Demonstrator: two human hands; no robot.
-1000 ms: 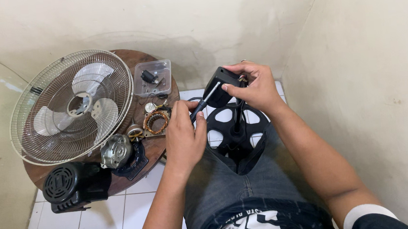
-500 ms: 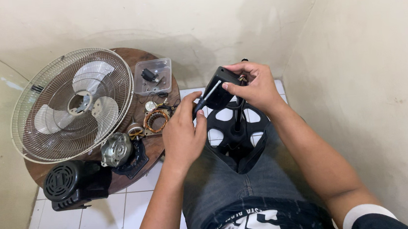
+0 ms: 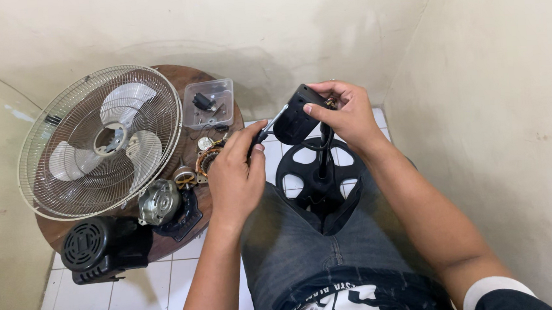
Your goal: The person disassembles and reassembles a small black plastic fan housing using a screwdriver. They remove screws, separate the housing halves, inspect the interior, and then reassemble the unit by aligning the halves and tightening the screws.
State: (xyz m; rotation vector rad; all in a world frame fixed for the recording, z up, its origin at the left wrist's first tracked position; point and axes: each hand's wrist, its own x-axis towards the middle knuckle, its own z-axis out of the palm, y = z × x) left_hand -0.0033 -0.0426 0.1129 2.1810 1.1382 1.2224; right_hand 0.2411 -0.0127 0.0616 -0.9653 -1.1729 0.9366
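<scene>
My left hand (image 3: 237, 177) grips a screwdriver (image 3: 271, 125) whose metal shaft points up and right into a black switch housing (image 3: 295, 113). My right hand (image 3: 345, 112) holds that housing from the right side, fingers wrapped over its top. The housing sits on a black post above a round black fan base (image 3: 316, 171) with cut-out holes, which rests between my knees on my grey jeans.
A round wooden table (image 3: 171, 237) at the left carries a fan grille with blades (image 3: 99, 140), a clear plastic box of small parts (image 3: 208, 104), a copper-wound stator (image 3: 208, 160), a metal motor part (image 3: 159, 202) and a black motor cover (image 3: 98, 246). Walls stand close ahead and right.
Both hands stay on the screwdriver and housing with only a slight shift. The view has drifted a little.
</scene>
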